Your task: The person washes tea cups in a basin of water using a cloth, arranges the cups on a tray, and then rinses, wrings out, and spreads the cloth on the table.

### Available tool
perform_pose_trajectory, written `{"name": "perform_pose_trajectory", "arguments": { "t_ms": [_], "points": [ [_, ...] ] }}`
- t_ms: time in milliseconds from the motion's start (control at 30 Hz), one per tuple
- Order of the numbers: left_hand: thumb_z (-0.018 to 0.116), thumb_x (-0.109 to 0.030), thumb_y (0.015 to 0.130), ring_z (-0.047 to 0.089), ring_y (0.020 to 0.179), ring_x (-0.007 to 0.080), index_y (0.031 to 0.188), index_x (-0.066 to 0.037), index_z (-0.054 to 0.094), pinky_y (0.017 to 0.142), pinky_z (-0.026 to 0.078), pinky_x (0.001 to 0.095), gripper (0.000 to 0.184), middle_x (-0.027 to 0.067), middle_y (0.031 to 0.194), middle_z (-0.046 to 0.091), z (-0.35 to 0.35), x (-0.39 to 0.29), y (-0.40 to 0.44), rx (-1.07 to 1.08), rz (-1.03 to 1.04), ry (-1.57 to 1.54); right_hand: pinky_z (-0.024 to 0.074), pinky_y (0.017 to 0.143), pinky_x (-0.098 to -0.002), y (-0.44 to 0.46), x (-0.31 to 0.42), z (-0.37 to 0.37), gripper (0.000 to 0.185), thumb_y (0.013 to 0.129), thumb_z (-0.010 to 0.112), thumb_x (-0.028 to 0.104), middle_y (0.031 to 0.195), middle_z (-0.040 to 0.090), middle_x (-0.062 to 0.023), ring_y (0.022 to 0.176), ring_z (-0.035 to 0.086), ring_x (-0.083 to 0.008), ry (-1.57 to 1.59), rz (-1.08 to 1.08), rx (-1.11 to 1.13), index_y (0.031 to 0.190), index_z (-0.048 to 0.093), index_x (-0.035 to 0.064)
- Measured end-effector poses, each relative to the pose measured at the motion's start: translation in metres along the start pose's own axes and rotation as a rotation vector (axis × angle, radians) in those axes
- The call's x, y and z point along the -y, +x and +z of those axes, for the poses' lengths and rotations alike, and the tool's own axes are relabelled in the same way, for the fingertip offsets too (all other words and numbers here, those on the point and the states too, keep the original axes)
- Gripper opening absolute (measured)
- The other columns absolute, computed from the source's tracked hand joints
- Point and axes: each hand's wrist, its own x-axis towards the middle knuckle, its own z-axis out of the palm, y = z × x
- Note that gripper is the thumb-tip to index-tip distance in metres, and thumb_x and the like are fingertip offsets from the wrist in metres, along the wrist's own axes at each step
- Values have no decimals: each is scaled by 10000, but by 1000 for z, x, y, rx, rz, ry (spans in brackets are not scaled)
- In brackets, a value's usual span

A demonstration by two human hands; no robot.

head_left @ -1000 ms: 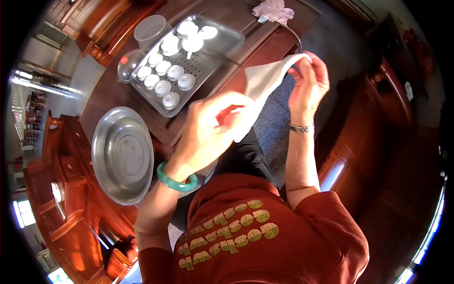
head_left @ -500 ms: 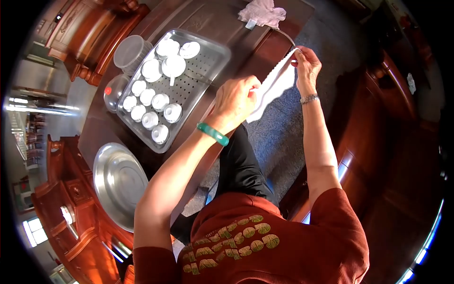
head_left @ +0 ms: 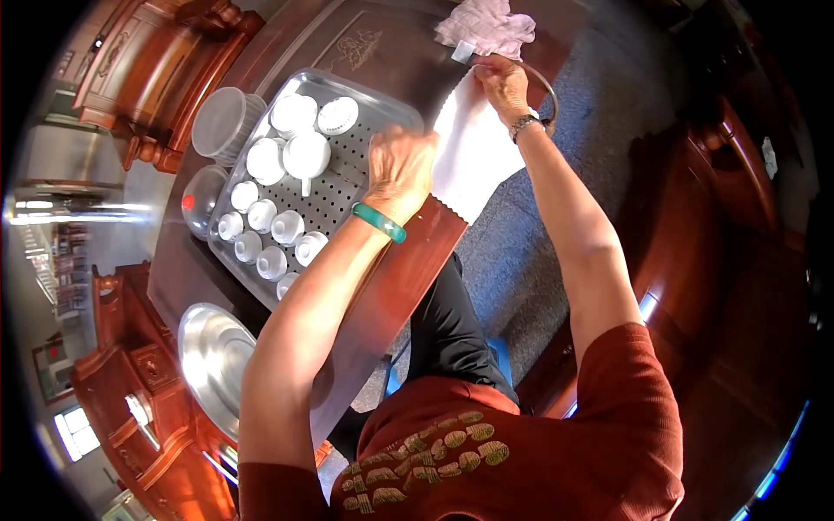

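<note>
A white cloth (head_left: 473,156) with a zigzag edge hangs stretched between my two hands, over the table's edge. My left hand (head_left: 401,169), a green bangle at its wrist, is closed on one corner, beside the tray's right rim. At another corner my right hand (head_left: 506,89) pinches the cloth, just below a crumpled pink cloth (head_left: 488,28). The perforated metal tray (head_left: 382,102) carries a white teapot (head_left: 306,156), several white lidded or round pieces and several small white cups (head_left: 287,227). My left forearm partly hides the lowest cups.
Left of the tray stand a clear plastic tub (head_left: 221,122) and a clear dome with a red knob (head_left: 205,200). A round metal basin (head_left: 217,356) lies at the table's lower left. Carved wooden chairs (head_left: 143,365) surround the dark wooden table (head_left: 400,43).
Both hands have moved up and left with the white cloth, which now spreads wider over the table's edge. The right hand has come close to the pink cloth.
</note>
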Motion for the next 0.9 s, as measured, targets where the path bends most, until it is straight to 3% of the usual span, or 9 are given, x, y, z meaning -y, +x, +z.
{"name": "perform_pose_trajectory", "arguments": {
  "t_ms": [200,233,333,467,600,700,767,833,900],
  "points": [
    [540,-66,685,494,904,303,825,-65,595,710,415,431,150,131,891,533,6,3,-8,5,51,33,473,735,-292,-23,20,-4,343,732,596,57,901,625,-105,851,587,-191,-216,-296,37,1073,557,56],
    [540,-66,685,494,904,303,825,-65,595,710,415,431,150,131,891,533,5,3,-10,3,45,34,466,779,-313,-35,32,-7,348,727,616,95,979,594,-132,897,576,-218,-223,-199,119,1069,563,70],
    [633,-152,642,417,1065,349,841,-53,613,836,366,466,223,182,1134,464,4,1,-15,77,3,-9,402,882,-408,-54,21,-4,422,716,653,295,1190,451,-141,1094,442,-300,-730,-528,360,1093,560,129],
    [632,-149,661,394,1103,383,861,-48,610,868,354,471,225,207,1177,446,-1,0,-25,-8,5,8,360,876,-527,-61,32,-2,502,754,572,430,1263,357,-126,1210,301,-275,-912,-500,392,1185,488,186],
    [641,-121,672,431,1081,375,879,-52,604,867,374,450,221,207,1160,467,-15,0,-40,-164,-15,-193,360,890,-480,-58,33,-1,491,729,618,358,1286,345,-115,1216,295,-264,-929,-439,423,1186,497,225],
    [642,-110,715,509,1002,331,928,-52,604,851,414,394,223,177,1107,518,-30,5,-71,-344,-73,-371,409,857,-417,-47,23,-3,452,741,619,313,1217,426,-121,1117,429,-260,-774,-431,431,1166,513,202],
    [641,-117,702,506,975,322,920,-42,589,833,406,421,236,161,1079,518,-35,15,-102,-438,-154,-506,448,793,-299,-42,36,-8,349,794,588,232,1107,539,-139,882,577,-255,-403,-182,353,1117,545,110],
    [647,-108,712,524,984,288,926,-42,597,836,419,416,229,150,1071,539,-54,25,-138,-505,-286,-479,469,753,-307,-30,18,-11,331,801,588,215,1029,595,-141,876,600,-232,-480,-316,147,1109,554,99],
    [635,-122,744,506,1040,268,941,-55,599,915,378,405,211,143,1120,527,-67,46,-177,-595,-391,-537,465,787,-340,-22,13,-17,343,776,587,240,1071,549,-200,851,602,-263,-422,-138,150,1091,569,106]
  ]
}}
